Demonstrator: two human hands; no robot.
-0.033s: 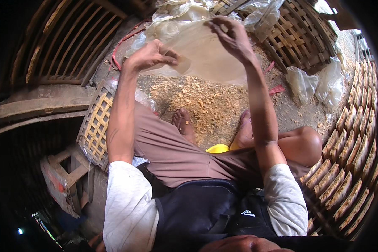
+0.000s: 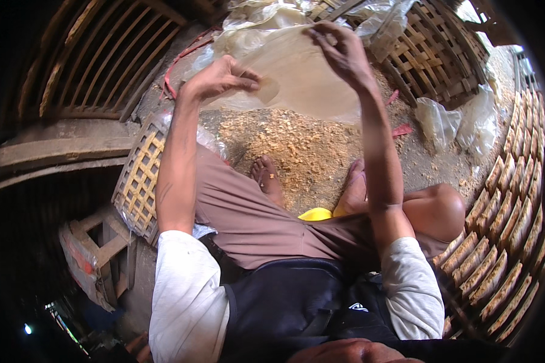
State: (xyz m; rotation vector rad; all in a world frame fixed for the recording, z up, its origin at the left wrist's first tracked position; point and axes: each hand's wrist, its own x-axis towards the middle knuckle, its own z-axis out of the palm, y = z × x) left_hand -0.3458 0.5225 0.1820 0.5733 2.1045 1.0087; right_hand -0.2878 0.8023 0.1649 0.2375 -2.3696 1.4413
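Holding a clear bag (image 2: 297, 75), my left hand (image 2: 221, 78) and right hand (image 2: 339, 51) pinch its edges; its far end blurs into crumpled plastic (image 2: 254, 12), baskets (image 2: 433, 51) crowding behind.

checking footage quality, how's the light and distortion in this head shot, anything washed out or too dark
Head view: strong fisheye bend, with the woven bamboo baskets curving toward a black rim; daylight falls on the translucent plastic sheet held in both hands, and the top right corner is washed out; the left side with the wooden crate lies in deep shadow.
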